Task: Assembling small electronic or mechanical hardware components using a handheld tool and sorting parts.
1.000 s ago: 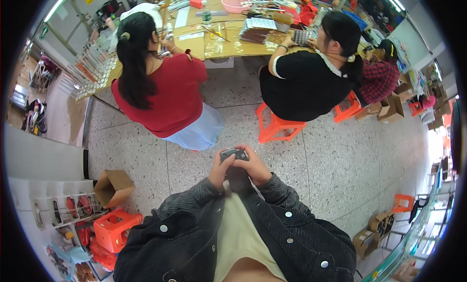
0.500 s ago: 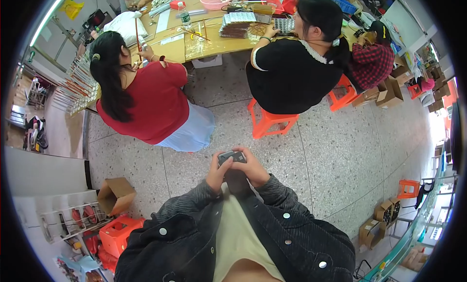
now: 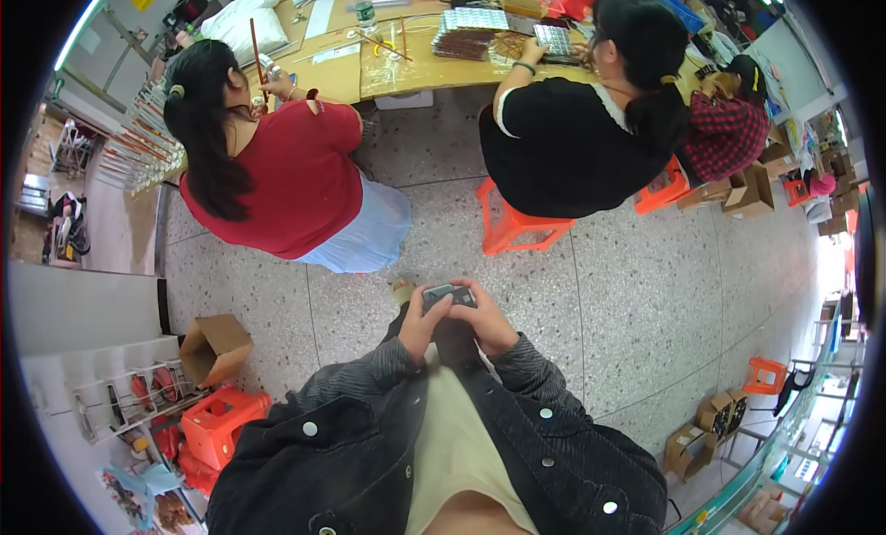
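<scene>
A small dark grey, box-shaped handheld device (image 3: 462, 298) is held between my two hands in front of my waist. My left hand (image 3: 420, 324) is closed round its left side, the thumb lying across its top. From the other side my right hand (image 3: 493, 326) grips it, with fingers curled round the far edge. A pale square mark shows on the device; its underside is hidden by my hands.
Ahead, co-workers sit along a yellow work table (image 3: 406, 78) laden with parts and a bottle (image 3: 364, 11). Orange stools (image 3: 517, 226) stand on the speckled floor (image 3: 646, 304). An open cardboard box (image 3: 215, 348) and a red-orange stool (image 3: 221, 426) are at left; more boxes (image 3: 690, 450) at right.
The view has shifted slightly, and the table and seated people sit a little higher in it. One of my feet has come into sight beyond my left hand. Both hands keep hold of the device.
</scene>
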Demonstrator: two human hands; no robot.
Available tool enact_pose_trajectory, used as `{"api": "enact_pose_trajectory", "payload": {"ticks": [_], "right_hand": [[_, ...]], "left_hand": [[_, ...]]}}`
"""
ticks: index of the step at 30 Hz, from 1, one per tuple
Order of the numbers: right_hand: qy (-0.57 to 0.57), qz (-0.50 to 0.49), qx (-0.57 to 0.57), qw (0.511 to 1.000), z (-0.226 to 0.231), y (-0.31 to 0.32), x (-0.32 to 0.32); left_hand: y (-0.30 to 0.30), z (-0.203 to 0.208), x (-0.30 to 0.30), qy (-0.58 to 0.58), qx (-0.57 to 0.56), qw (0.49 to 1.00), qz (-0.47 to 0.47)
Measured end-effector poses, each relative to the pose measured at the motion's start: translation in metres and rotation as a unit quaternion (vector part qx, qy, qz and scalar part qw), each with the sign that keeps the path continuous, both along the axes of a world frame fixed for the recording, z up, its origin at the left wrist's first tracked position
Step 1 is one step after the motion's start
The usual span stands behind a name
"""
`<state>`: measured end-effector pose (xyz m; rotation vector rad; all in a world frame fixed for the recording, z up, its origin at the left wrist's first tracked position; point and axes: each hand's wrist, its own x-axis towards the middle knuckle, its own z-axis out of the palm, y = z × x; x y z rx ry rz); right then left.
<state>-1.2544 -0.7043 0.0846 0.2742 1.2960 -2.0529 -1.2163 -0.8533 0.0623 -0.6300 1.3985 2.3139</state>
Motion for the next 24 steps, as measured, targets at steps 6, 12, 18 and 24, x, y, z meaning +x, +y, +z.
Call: {"api": "enact_pose_trajectory", "payload": {"ticks": [6,12,18,24], "right_hand": [[-0.001,-0.039,0.023,0.999,0.025,-0.026,-0.038],[0.066,-0.055,0.098,0.991,0.049,-0.061,-0.081],[0.074,-0.062,0.127,0.987,0.054,-0.084,-0.106],[0.079,-0.044,0.121,0.989,0.033,-0.093,-0.147]], "left_hand": [[-0.023,0.007,-0.05,0.008,0.057,0.998,-0.016],[-0.053,0.018,-0.103,0.101,0.056,0.992,-0.042],[-0.074,0.023,-0.131,0.118,0.061,0.989,-0.059],[-0.082,0.011,-0.162,0.07,0.112,0.991,-0.014]]}}
